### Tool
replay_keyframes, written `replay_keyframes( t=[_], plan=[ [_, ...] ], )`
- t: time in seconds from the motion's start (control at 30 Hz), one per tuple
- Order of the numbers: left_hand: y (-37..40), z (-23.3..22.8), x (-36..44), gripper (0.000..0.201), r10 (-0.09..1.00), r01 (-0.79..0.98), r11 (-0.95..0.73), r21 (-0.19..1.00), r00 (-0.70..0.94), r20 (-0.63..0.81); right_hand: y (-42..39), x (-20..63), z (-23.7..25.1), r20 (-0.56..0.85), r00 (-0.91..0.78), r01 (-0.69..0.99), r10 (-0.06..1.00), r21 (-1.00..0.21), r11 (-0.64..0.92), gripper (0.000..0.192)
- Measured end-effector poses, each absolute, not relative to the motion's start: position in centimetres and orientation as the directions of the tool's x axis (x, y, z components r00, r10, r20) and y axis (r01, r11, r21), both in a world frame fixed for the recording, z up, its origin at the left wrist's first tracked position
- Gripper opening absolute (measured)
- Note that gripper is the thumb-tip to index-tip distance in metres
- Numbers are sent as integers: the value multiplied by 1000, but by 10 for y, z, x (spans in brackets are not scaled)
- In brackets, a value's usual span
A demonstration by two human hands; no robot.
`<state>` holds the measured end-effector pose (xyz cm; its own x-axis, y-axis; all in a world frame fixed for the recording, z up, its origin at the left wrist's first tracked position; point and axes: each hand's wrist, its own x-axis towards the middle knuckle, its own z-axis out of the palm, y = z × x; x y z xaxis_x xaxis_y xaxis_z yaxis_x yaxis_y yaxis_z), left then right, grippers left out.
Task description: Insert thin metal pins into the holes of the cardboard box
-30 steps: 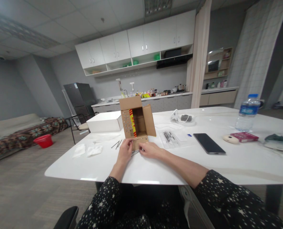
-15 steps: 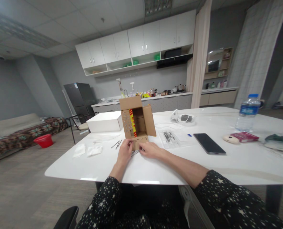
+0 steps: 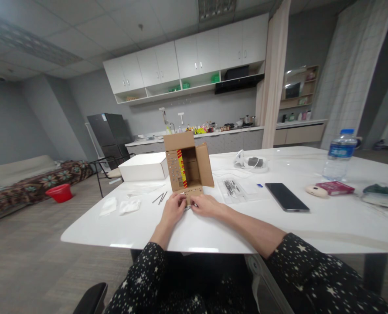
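Observation:
A small cardboard box (image 3: 188, 168) lies on its side on the white table (image 3: 213, 226), its opening facing me and its perforated front flap (image 3: 191, 192) folded down. My left hand (image 3: 173, 208) and my right hand (image 3: 207, 206) meet at that flap's near edge. Between the fingertips I hold thin metal pins (image 3: 189, 206), mostly hidden by the fingers. Two more loose pins (image 3: 160, 198) lie on the table left of the box.
A white flat box (image 3: 144, 167) sits behind on the left, with white wipes (image 3: 120, 206) near it. A clear bag of small parts (image 3: 233, 189), a black phone (image 3: 287, 196), a water bottle (image 3: 339, 155) and a pink pack (image 3: 335, 187) lie to the right.
My left hand has slid slightly right over the pins, covering most of them. The right hand and the box have stayed in place.

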<state>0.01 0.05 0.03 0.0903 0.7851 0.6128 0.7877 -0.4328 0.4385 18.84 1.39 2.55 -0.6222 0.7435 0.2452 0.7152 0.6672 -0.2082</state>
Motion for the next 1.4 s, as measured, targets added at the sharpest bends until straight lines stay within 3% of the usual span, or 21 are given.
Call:
replay_keyframes(
  t=[0.4,1.1,1.4],
  plan=[
    [0,-1,1,13,810,799,-473,372,228,540,11,189,30,243,-642,696,727,-214,686,29],
    [-4,1,3,9,818,812,-470,346,253,517,15,188,26,254,-636,696,729,-219,684,30],
    [-10,7,9,9,870,852,-390,350,215,444,15,188,26,245,-632,705,735,-210,677,30]
  ],
)
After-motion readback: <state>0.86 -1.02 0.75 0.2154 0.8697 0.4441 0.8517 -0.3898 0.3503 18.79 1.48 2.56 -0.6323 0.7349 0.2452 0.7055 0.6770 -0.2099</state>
